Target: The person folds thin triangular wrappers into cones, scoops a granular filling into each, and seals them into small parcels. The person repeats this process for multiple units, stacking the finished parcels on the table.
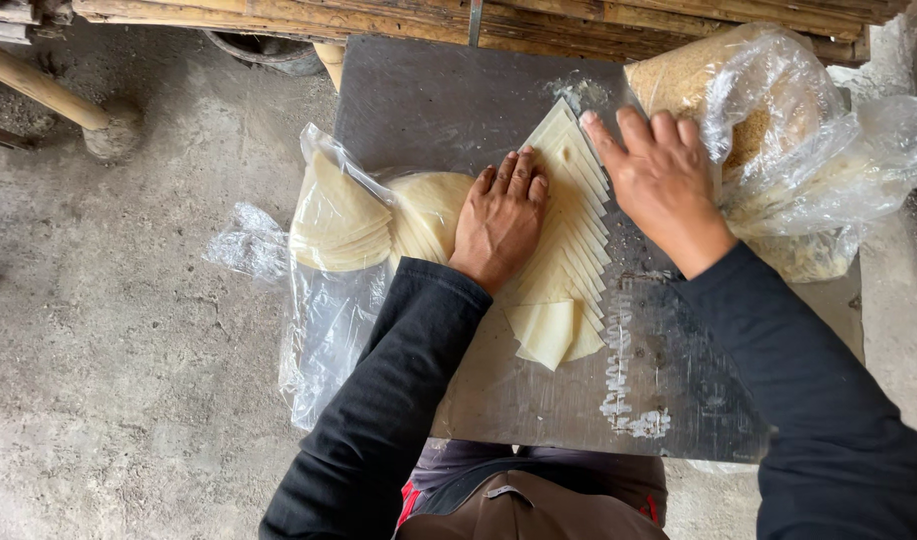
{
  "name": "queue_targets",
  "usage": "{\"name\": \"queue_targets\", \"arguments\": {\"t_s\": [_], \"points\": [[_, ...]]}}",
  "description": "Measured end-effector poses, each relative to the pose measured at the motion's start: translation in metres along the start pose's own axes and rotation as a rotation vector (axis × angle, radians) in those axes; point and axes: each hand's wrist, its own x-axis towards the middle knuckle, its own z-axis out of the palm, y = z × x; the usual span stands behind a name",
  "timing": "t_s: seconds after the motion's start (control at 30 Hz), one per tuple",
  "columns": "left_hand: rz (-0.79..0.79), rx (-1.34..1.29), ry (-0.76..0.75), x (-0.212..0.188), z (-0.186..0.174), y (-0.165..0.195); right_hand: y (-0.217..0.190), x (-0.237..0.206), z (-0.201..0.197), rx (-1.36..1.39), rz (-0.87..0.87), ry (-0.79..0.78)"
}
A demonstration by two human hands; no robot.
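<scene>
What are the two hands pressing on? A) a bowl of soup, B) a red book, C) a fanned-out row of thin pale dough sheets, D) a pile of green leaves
C: the left hand and right hand both lie flat on a fanned row of thin pale dough sheets spread across the grey board.

Left hand (500, 215) lies flat, fingers extended, on a fanned row of pale thin wrappers (568, 240) spread diagonally across a grey metal sheet (428, 100) at frame centre. Right hand (658, 180) presses the row's upper right edge, fingers spread. Clear plastic bag of stacked wrappers (338, 225) sits left of centre. Bag of crumb-like filling (778, 130) occupies upper right. Concrete floor (108, 350) fills the left.
</scene>
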Motion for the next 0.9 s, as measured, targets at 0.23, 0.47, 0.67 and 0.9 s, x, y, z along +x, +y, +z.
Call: {"name": "queue_targets", "arguments": {"t_s": [0.23,0.47,0.67,0.9], "points": [[-0.004,-0.011,0.01,-0.001,0.001,0.001,-0.01,-0.011,0.006,0.152,-0.091,-0.136],[0.002,0.008,0.021,-0.001,-0.001,0.001,-0.009,0.004,0.017,0.308,0.042,-0.074],[0.004,0.0,0.038,-0.002,0.001,0.001,-0.009,0.016,0.013,0.312,0.09,-0.089],[0.004,0.009,0.041,0.001,0.001,0.004,-0.017,0.021,0.005,0.388,0.232,0.047]]}}
